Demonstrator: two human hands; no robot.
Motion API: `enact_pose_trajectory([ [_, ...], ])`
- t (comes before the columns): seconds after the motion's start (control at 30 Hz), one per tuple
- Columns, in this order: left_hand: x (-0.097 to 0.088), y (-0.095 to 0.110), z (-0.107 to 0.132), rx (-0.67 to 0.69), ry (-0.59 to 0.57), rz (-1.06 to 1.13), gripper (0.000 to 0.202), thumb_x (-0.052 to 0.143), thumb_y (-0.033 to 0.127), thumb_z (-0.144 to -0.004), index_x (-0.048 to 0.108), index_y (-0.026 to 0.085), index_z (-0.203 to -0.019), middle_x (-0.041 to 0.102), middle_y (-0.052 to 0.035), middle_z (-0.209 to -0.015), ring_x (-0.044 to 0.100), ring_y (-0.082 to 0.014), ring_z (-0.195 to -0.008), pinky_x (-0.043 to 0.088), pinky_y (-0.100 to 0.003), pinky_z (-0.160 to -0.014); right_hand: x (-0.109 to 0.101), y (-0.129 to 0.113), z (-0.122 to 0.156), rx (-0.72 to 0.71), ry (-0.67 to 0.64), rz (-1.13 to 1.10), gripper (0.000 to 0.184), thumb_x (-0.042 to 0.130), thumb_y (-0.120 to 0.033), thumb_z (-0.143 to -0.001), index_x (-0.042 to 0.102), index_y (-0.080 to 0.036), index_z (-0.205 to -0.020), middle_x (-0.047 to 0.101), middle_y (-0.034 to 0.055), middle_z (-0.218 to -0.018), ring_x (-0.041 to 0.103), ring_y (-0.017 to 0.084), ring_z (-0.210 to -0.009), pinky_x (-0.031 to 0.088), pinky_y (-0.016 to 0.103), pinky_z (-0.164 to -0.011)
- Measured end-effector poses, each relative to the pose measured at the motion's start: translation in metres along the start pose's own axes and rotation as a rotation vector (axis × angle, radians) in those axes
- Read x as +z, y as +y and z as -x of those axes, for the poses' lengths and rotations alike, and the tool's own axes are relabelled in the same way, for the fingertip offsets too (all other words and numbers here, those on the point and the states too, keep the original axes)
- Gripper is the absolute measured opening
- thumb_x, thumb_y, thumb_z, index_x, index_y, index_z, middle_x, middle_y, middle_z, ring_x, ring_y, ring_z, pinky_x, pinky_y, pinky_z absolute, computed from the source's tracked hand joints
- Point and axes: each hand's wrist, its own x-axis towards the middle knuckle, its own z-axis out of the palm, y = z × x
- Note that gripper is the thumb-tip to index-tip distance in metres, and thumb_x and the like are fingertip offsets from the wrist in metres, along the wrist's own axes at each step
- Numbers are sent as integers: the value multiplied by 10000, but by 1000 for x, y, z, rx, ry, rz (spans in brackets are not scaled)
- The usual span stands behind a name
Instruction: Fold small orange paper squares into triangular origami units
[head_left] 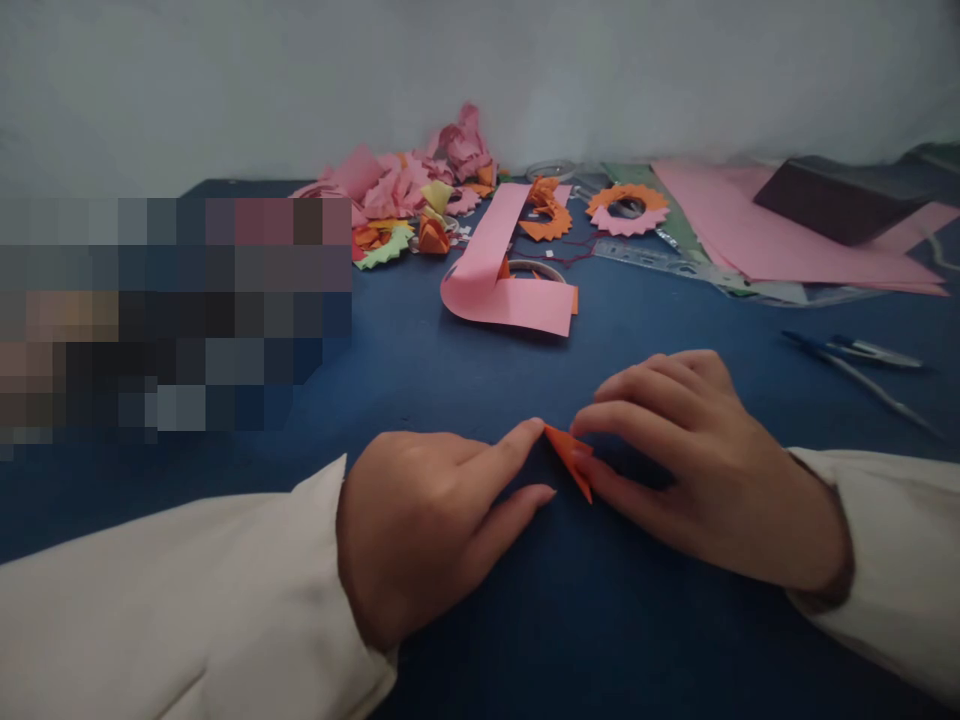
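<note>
A small folded piece of orange paper [568,460], triangular in shape, is on the blue table between my hands. My right hand [694,470] pinches its right side between thumb and fingers. At the paper's upper tip rests the index fingertip of my left hand [435,520]. The left thumb stretches out below, apart from the paper, and the other left fingers are curled and mostly hidden.
Beyond my hands lies a curled pink paper strip [517,300]. Behind it are an orange-and-pink paper ring [628,212] and a heap of crumpled pink paper [397,185]. To the right are pink sheets [720,220], a dark box-like object [840,200] and pens [862,375].
</note>
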Motion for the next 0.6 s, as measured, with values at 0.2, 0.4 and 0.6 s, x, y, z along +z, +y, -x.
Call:
enact_pose_trajectory([
  [0.2, -1, 1, -1, 23, -13, -5, 300, 461, 315, -898, 641, 139, -1061, 622, 26, -534, 544, -134, -406, 374, -270, -414, 1, 3, 4, -257, 32, 9, 168, 505, -153, -886, 575, -195, -1033, 628, 47, -948, 530, 170, -843, 365, 395, -763],
  [0.4, -1, 0, -1, 15, 43, -52, 266, 488, 306, -881, 668, 140, -988, 633, 15, -538, 544, -139, -403, 364, -276, -418, 0, 2, 4, -321, 29, 46, 144, 514, -138, -883, 604, -158, -993, 664, 32, -970, 543, 174, -921, 363, 401, -798],
  [0.6, -4, 6, -2, -19, 77, -21, 284, 550, 394, -837, 668, 184, -687, 589, 25, -483, 527, -145, -406, 320, -287, -412, -3, -2, 4, -307, 81, 125, 81, 594, -219, -836, 617, -176, -901, 658, 21, -853, 534, 176, -813, 350, 415, -758],
])
